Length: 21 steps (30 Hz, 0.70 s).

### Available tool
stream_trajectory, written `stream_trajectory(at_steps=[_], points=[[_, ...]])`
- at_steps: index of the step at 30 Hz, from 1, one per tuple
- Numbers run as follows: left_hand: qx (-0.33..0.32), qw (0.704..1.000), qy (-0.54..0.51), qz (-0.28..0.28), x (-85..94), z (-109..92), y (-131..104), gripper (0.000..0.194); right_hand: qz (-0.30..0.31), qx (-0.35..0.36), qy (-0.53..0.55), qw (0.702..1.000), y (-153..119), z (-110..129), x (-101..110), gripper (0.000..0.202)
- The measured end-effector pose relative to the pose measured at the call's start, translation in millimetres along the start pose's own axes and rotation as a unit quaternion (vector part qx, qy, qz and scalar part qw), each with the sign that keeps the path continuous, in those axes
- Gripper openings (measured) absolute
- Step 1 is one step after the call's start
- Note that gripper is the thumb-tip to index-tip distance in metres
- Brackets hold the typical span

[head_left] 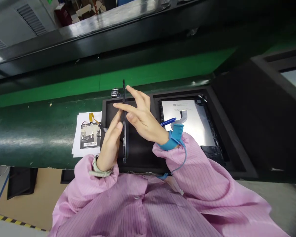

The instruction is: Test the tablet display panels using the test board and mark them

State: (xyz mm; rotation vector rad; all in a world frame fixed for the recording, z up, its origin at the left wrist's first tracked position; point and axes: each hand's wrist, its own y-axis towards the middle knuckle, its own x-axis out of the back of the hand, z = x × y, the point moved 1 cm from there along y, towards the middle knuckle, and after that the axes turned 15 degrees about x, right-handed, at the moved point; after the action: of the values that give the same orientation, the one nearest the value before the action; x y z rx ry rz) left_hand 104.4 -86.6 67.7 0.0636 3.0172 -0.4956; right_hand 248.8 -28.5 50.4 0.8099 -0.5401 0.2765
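A thin black device panel [124, 141] stands on edge over a black foam tray, seen almost edge-on, so its faces are hidden. My left hand [111, 140] lies along its left side, fingers closed together and pointing away from me. From the right, my right hand [146, 120] meets the panel; one finger reaches across its upper edge and others extend along the right side. The panel is held between both hands, though the exact contact is partly hidden. Beside its far end hangs a small black part [115, 93] with light markings.
A circuit board with a battery-like pack [90, 135] and an orange flex cable lies on white paper [76, 149] at left. In the right tray compartment is a silver-backed display [187, 108], with a blue pen [168, 121] over its left edge. A blue wrist-strap cord [184, 161] trails from my right wrist.
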Motion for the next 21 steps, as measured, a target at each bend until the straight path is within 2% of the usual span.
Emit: stream_trajectory(at_steps=[1,3,5,7,10,13,16,21], points=[[-0.047,0.998,0.027,-0.032,9.0,5,-5,0.034,0.001,-0.001,-0.008,1.0,-2,0,2,0.07],[-0.127,0.977,0.108,-0.132,32.3,16,-13,0.028,0.007,-0.004,-0.026,1.0,-5,0,4,0.063],[-0.163,0.925,0.238,-0.248,58.8,30,-17,0.023,0.012,-0.008,-0.041,0.999,-7,0,6,0.057],[-0.16,0.85,0.394,-0.309,83.1,46,-17,0.023,0.016,-0.01,-0.049,0.999,-8,-1,6,0.053],[-0.128,0.75,0.572,-0.307,108.6,69,-15,0.032,0.018,-0.008,-0.045,0.999,-9,-1,5,0.055],[-0.104,0.695,0.655,-0.277,119.6,87,-15,0.038,0.013,-0.006,-0.03,0.999,-9,1,5,0.061],[-0.108,0.672,0.686,-0.258,121.6,96,-17,0.039,0.006,-0.015,-0.013,1.0,-10,3,6,0.065],[-0.122,0.67,0.686,-0.256,122.8,100,-18,0.039,0.018,-0.029,0.032,0.999,-11,5,12,0.076]])
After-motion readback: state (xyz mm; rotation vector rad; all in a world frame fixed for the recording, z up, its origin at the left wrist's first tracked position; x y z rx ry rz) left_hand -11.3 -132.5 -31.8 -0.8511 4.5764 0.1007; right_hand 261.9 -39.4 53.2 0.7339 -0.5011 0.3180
